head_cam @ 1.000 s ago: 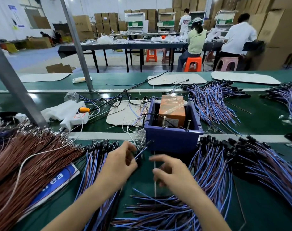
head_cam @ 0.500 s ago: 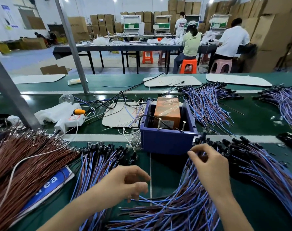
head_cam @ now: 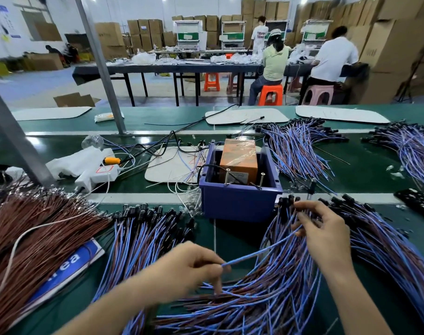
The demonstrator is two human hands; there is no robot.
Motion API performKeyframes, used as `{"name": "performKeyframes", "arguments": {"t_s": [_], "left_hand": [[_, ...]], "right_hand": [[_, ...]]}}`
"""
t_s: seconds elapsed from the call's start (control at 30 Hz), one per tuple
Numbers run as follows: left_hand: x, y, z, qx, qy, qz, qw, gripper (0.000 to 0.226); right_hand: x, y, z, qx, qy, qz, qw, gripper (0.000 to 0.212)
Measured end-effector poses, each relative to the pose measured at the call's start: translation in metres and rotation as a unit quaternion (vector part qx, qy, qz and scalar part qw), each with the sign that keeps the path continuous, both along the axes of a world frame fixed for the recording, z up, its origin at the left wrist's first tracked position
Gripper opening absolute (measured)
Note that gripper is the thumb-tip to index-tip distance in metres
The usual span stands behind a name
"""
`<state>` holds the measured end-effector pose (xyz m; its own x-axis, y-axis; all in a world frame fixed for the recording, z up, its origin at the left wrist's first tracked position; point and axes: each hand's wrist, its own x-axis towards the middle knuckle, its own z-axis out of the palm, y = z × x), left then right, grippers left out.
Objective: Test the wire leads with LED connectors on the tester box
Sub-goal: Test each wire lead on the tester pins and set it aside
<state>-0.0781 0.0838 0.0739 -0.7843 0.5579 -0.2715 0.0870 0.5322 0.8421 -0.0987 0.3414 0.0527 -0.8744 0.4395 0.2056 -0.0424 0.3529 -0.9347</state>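
Head view shows your left hand [head_cam: 190,269] with its grip pinched narrow on the loose end of one blue lead [head_cam: 261,250], thumb against forefinger and the remaining fingers pointing down. Your right hand [head_cam: 324,234] has its grip curled round the far end of that same lead, up among the black LED connectors [head_cam: 287,204]. Whether it holds one connector or a few cannot be told from here.

The lead spans between your two hands, raised a little above the pile [head_cam: 278,301] of blue and brown leads that fans along the near edge of the desk, right of the middle. Just beyond your hands, toward the middle of the desk, stands the tester box [head_cam: 240,206], a blue bin holding an orange block [head_cam: 238,158], with two upright pins [head_cam: 227,176] at its near wall. The lead is apart from both pins.

You appear to be at the picking step, separating one lead from the pile, with the test itself not yet made. The next move likely calls for lifting the lead clear so the neighbouring leads do not drag along. After that, carry its loose end forward and set the conductors against the two pins, keeping the connector where you can watch it light.
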Motion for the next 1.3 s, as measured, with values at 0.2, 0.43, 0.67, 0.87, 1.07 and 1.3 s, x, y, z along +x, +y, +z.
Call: {"name": "performKeyframes", "arguments": {"t_s": [0.2, 0.43, 0.67, 0.87, 1.07, 1.3], "left_hand": [[-0.025, -0.034, 0.033, -0.121, 0.116, -0.035, 0.985, 0.016], [-0.031, -0.011, 0.038, -0.123, 0.212, -0.041, 0.969, 0.014], [-0.038, 0.005, 0.043, -0.101, 0.259, -0.005, 0.961, 0.018], [-0.042, 0.016, 0.028, 0.193, 0.089, 0.233, 0.949, 0.019], [-0.040, 0.047, 0.002, 0.345, -0.041, 0.283, 0.894, 0.007], [-0.054, 0.058, 0.000, 0.294, -0.012, 0.293, 0.910, 0.006]], "right_hand": [[-0.003, 0.015, -0.013, 0.101, -0.054, 0.011, 0.993, 0.033], [0.000, -0.022, -0.008, 0.311, -0.170, -0.048, 0.934, 0.035], [0.025, -0.086, 0.018, 0.050, 0.044, 0.236, 0.969, 0.016], [0.017, -0.099, 0.012, -0.108, 0.030, 0.186, 0.976, 0.018], [0.004, -0.101, -0.001, -0.267, 0.011, 0.118, 0.956, 0.012], [-0.007, -0.093, -0.009, -0.305, 0.036, 0.005, 0.952, 0.016]]}}
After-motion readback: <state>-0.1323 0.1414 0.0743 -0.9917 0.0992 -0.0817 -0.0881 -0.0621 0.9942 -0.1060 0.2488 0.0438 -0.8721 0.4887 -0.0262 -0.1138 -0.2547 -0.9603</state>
